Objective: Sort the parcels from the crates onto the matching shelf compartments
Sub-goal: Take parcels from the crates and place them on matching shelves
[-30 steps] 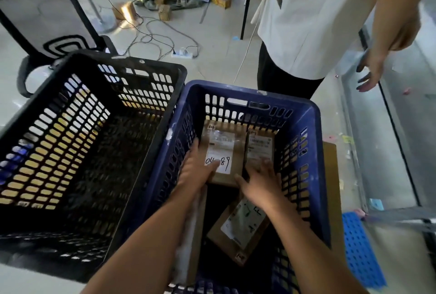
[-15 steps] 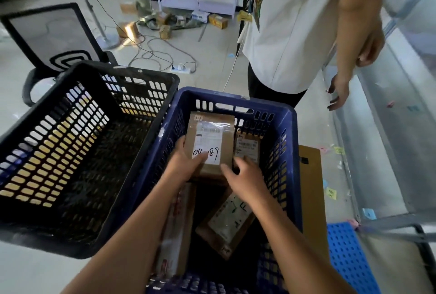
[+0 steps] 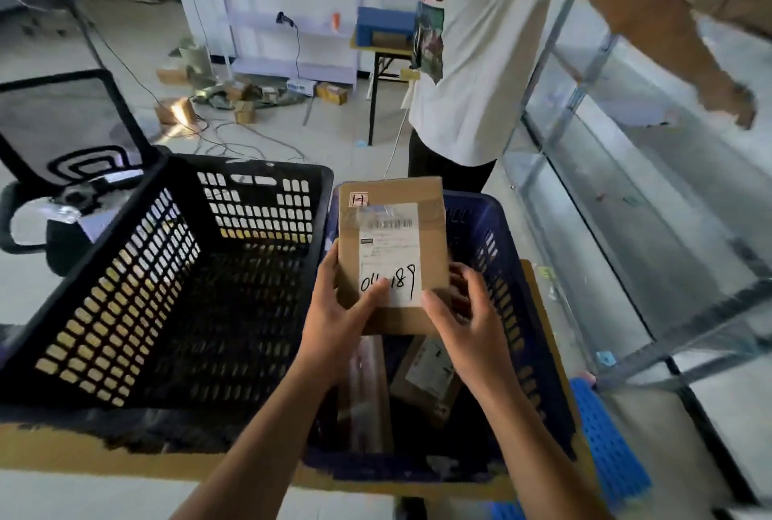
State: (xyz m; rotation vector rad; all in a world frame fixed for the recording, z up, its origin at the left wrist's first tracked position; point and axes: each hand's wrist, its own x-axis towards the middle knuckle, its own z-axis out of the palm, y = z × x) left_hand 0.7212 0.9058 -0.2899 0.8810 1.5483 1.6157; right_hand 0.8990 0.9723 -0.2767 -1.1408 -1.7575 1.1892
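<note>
A flat brown cardboard parcel (image 3: 392, 235) with a white label and handwritten digits is lifted above the blue crate (image 3: 497, 252). My left hand (image 3: 338, 310) grips its lower left edge, thumb across the label. My right hand (image 3: 468, 315) holds its lower right corner with curled fingers. Two more parcels lie in the blue crate: a long plastic-wrapped one (image 3: 367, 390) and a brown one with a white label (image 3: 430, 377). The metal shelf unit (image 3: 626, 194) stands on the right.
A black crate (image 3: 138, 281) stands to the left of the blue one. Behind the crates a person in a white shirt (image 3: 480, 52) reaches toward the shelf. An office chair (image 3: 62, 131), floor cables, small boxes and a blue perforated panel (image 3: 605, 436) lie around.
Both hands have lifted the labelled parcel up out of the blue crate. The view has tilted upward. The other person's arm has moved toward the shelf.
</note>
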